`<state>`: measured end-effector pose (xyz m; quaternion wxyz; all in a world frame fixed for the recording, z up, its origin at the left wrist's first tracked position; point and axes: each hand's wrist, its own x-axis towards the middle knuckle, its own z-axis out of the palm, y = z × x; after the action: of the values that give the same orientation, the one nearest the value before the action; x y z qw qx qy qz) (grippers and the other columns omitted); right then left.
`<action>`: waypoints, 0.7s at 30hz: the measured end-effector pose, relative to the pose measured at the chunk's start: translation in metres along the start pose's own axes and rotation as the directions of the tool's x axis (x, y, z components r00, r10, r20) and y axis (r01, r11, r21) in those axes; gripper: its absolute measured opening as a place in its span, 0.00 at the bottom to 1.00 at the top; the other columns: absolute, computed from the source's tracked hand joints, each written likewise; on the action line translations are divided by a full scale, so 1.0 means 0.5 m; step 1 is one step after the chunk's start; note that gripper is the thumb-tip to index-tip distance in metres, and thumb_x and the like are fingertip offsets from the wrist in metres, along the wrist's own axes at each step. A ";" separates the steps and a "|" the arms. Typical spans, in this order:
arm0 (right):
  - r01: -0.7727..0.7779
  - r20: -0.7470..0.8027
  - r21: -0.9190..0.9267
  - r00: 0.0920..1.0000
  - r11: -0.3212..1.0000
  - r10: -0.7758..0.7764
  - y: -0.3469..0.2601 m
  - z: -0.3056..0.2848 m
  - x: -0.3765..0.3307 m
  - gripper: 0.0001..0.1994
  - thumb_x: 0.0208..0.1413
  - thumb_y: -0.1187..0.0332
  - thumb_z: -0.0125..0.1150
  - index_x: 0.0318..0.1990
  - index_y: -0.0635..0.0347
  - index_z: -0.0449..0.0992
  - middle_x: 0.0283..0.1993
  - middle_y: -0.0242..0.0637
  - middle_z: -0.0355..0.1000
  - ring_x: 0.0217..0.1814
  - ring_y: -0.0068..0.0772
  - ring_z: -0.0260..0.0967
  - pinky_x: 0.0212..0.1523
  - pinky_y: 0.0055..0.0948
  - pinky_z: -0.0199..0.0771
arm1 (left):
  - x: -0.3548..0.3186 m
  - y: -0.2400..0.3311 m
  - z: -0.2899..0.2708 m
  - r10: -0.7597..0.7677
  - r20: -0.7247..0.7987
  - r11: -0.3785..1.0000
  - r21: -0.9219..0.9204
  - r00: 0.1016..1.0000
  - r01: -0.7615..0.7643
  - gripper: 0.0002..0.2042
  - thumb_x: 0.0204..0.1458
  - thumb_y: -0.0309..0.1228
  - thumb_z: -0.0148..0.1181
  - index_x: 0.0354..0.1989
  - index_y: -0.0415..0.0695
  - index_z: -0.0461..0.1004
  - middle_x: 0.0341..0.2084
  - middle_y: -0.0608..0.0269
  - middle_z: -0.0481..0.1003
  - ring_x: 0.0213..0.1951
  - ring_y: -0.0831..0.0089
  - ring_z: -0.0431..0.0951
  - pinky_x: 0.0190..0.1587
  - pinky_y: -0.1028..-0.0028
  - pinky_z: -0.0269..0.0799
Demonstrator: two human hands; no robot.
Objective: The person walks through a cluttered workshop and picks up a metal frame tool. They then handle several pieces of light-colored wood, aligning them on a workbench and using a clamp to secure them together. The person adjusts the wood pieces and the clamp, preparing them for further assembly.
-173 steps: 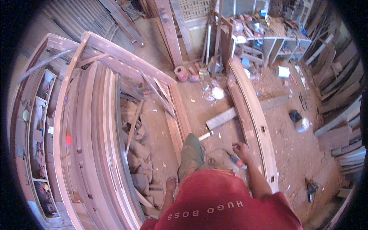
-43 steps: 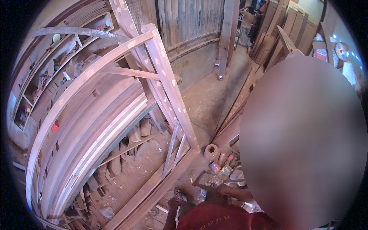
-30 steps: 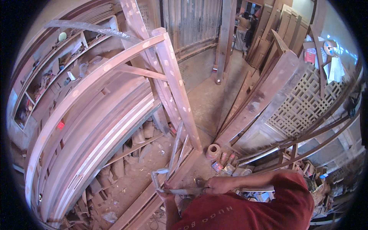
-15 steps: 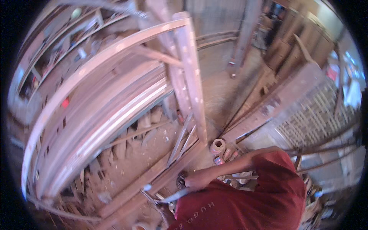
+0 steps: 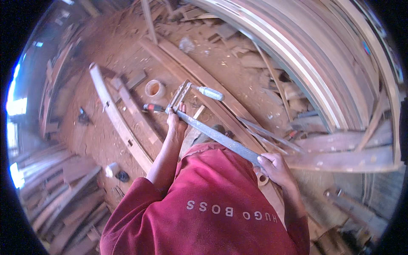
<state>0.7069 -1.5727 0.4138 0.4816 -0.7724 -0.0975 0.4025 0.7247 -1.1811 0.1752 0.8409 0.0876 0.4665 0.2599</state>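
A long metal bar clamp [image 5: 219, 137] lies slantwise in front of my red shirt. My left hand [image 5: 175, 121] grips it by the sliding jaw, fingers wrapped round the bar. Beyond that hand stand the jaw arms and the screw with its pale handle [image 5: 211, 93]. At the bar's other end, lower right, my right hand [image 5: 274, 167] is closed round the metal with the thumb on top.
Long wooden beams [image 5: 204, 87] lie on the dusty floor ahead, and a slotted timber [image 5: 121, 125] lies to the left. A round tub [image 5: 154, 89] stands between them. Curved wooden frames [image 5: 306, 55] rise at the right. Stacked boards [image 5: 63, 191] fill the lower left.
My view has swung a long way, so the curved frames are now on the right instead of the left. Both hands now show on the clamp, held out across my front.
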 end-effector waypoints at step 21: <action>0.263 0.666 -0.125 0.737 0.957 -0.116 -0.162 0.080 0.781 0.21 0.61 0.52 0.55 0.45 0.64 0.77 0.39 0.33 0.75 0.44 0.23 0.69 0.47 0.28 0.70 | -0.134 0.439 0.289 0.776 -0.051 0.619 -0.128 0.629 -0.775 0.10 0.60 0.42 0.54 0.39 0.50 0.68 0.28 0.71 0.68 0.17 0.81 0.62 0.18 0.81 0.60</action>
<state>0.9541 -1.2939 0.2659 0.3714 -0.6160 -0.3796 0.5818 0.7380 -1.0154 0.3898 0.6528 0.2233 0.3603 0.6278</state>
